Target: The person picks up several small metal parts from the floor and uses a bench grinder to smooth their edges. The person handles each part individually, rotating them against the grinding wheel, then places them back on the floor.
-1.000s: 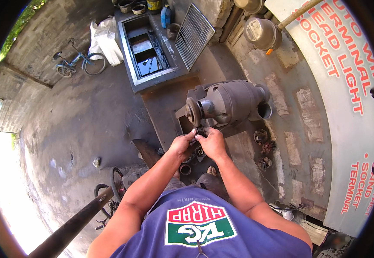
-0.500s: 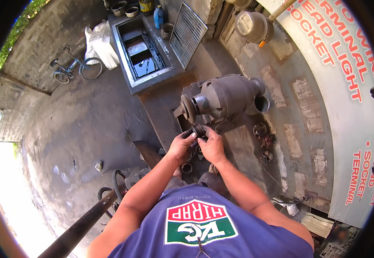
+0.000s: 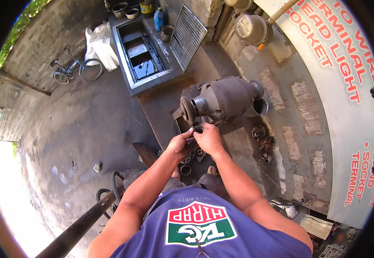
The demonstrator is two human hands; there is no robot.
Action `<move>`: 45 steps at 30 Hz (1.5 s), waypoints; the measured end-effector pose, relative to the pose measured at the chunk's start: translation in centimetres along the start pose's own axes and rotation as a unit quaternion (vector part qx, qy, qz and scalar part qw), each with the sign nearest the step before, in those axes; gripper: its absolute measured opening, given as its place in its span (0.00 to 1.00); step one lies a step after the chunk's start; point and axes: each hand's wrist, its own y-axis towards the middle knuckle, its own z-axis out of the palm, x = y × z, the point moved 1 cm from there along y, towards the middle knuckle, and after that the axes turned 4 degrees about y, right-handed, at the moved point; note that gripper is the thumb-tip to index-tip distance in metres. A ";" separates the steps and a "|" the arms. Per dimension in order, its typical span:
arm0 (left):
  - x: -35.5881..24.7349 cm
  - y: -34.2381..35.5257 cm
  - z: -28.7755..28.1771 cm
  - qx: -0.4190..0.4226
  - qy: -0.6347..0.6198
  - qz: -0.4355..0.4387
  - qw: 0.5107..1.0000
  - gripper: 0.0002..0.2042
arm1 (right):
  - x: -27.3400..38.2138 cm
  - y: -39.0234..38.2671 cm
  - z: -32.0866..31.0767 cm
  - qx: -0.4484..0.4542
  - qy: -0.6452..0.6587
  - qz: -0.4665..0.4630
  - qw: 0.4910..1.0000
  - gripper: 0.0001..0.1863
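Observation:
A small dark ribbed pulley [image 3: 198,127] is gripped between my two hands, just in front of a bulky grey motor-like machine [image 3: 225,99]. My left hand [image 3: 180,145] pinches it from the left, thumb on top. From the right, my right hand [image 3: 209,139] closes its fingers on the same part, hiding much of it. The round wheel [image 3: 188,110] on the machine's left end is right above the pulley, and the frames do not show whether they touch. Below my hands, near my feet, lie a metal ring [image 3: 185,170] and other greasy metal parts [image 3: 200,154].
Several dirty round parts [image 3: 259,133] lie right of the machine. Ahead is a metal-rimmed basin [image 3: 132,81] of dark liquid, with a grate [image 3: 188,36] leaning beside it. A small blue bicycle [image 3: 73,69] stands far left; a dark pole [image 3: 77,225] crosses the lower left.
My hands and the pulley have shifted slightly up toward the machine's wheel. My right fingers now cover more of the pulley, and the view has tilted a little.

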 end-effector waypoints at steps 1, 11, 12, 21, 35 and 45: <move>-0.1 0.1 0.0 -0.004 -0.008 0.002 1.000 0.13 | 0.2 0.5 0.1 0.007 -0.021 0.010 1.000 0.14; 1.8 -3.5 -0.1 0.069 0.173 0.213 0.959 0.22 | -1.2 -5.2 -0.8 -0.023 0.129 -0.066 0.989 0.23; 2.1 -3.9 -0.1 0.065 0.191 0.215 0.955 0.25 | -1.6 -6.0 -0.7 -0.021 0.125 -0.055 0.990 0.25; 1.2 -1.4 -0.8 0.039 0.075 0.104 0.991 0.17 | -1.7 -3.0 1.8 -0.075 0.090 -0.079 0.990 0.18; 0.6 -0.4 -1.1 0.000 0.092 0.096 0.991 0.18 | -1.1 -1.4 2.2 -0.062 0.028 -0.048 0.997 0.16; 1.5 -4.4 -0.3 0.083 0.143 0.199 0.966 0.26 | -2.4 -6.4 1.0 -0.088 0.074 -0.111 0.987 0.27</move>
